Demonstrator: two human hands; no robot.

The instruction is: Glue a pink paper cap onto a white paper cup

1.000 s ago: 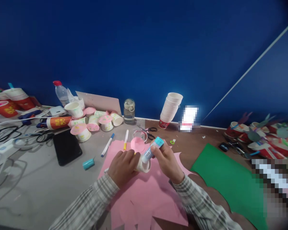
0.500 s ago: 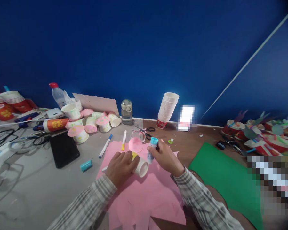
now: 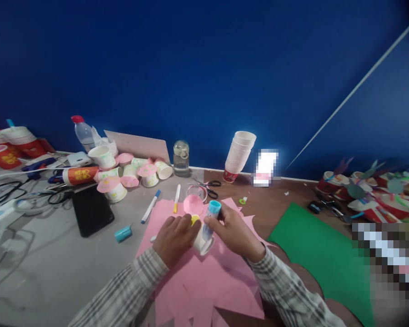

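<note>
1. Turquoise cylinder (image 3: 123, 233): one, lying on the grey part of the desk (image 3: 54, 277), in the same place as before.
2. Left hand (image 3: 176, 237): grip clamped on the paper cup, fingers curled over it.
3. Pink disc (image 3: 192, 205): one, just beyond the left hand, at the far edge of the pink sheet (image 3: 207, 290).
4. Paper cup (image 3: 200, 246): white, on its side over the pink sheet, between the hands, mouth turned rightward and toward the person.
5. Glue stick (image 3: 212, 219): blue; half a second ago apart from the cup, now tilted across it near the mouth. Contact is not certain; the shift, in judgement, returns the stick to its working position.
6. Right hand (image 3: 236, 232): grip clamped on the glue stick between thumb and fingers.
</note>
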